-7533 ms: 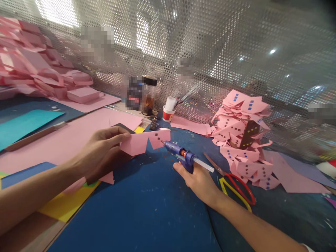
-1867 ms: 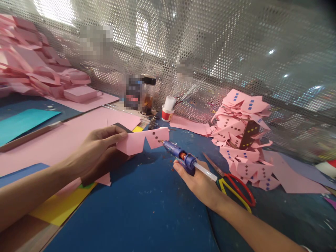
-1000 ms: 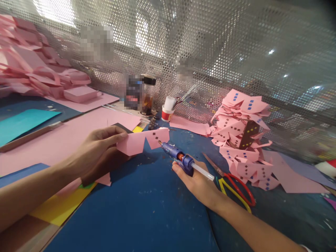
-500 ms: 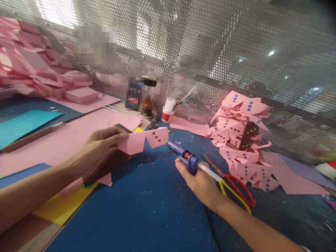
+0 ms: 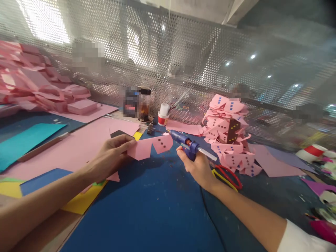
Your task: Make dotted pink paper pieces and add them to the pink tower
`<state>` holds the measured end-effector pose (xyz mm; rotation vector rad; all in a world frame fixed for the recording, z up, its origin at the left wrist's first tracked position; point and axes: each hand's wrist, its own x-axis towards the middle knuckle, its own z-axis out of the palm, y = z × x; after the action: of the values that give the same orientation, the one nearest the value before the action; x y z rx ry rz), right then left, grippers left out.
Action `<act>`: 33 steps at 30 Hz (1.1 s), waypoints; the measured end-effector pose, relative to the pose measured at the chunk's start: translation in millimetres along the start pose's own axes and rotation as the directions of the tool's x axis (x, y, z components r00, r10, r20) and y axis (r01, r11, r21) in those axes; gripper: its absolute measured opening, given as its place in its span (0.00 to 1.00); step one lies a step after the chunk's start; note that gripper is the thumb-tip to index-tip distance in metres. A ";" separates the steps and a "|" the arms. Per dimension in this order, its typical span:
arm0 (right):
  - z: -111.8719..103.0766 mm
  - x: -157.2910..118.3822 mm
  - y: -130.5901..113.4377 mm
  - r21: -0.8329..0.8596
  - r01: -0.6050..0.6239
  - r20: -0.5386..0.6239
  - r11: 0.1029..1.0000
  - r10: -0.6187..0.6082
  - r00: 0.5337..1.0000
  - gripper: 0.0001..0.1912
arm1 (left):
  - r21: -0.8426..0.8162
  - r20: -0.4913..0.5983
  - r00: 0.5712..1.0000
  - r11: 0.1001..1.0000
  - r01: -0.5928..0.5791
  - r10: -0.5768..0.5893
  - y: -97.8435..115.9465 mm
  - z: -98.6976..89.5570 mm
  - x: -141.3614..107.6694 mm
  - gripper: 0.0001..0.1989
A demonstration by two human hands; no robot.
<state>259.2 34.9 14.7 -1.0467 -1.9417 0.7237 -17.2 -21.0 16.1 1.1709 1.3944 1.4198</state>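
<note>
My left hand (image 5: 114, 150) pinches one end of a pink paper cutout (image 5: 141, 148), which has a notch along its lower edge and dark squares near its far end. My right hand (image 5: 198, 168) is wrapped round a blue glue gun (image 5: 183, 141) with a clear glue stick poking out of its back. The gun's nozzle is at the cutout's upper right edge; I cannot tell whether it touches. Scissors (image 5: 231, 176) with red and yellow handles lie behind my right hand, their blades hidden. A black cord (image 5: 210, 213) runs from beneath that hand.
Stacked pink cutouts (image 5: 228, 136) with dark and blue squares stand at right. A paper cup (image 5: 163, 118) and a jar (image 5: 144, 105) stand at the back, before a perforated metal screen (image 5: 157, 63). Pink folded pieces (image 5: 44, 80) are heaped at left; coloured sheets (image 5: 31, 140) lie below them.
The camera view has tilted up and turned right, showing more of the table's right side. The nozzle has shifted from the cutout's right end to its upper edge. Both hands keep their holds.
</note>
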 end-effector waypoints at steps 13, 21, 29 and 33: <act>-11.5 -81.3 -23.2 -0.083 0.048 -0.006 0.995 -0.049 0.999 0.16 | 0.069 0.149 0.987 0.995 -0.073 0.062 -1.3 16.5 -13.8 0.17; -8.6 -90.9 -34.0 -0.119 0.104 0.104 0.987 -0.092 0.990 0.09 | 0.196 0.256 0.963 0.971 -0.136 0.083 -1.2 14.8 -19.1 0.15; 2.2 -89.4 -31.9 -0.132 0.103 0.132 0.986 -0.086 0.988 0.08 | 0.133 0.364 0.922 0.973 -0.189 0.129 3.7 21.0 -26.1 0.14; 3.3 -90.7 -33.8 -0.120 0.103 0.146 0.987 -0.085 0.986 0.08 | 0.141 0.366 0.920 0.969 -0.205 0.141 4.7 22.3 -28.7 0.15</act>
<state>273.6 -60.3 5.0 -0.9944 -2.1670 0.6429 11.6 -43.5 17.7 1.6124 1.2002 1.1437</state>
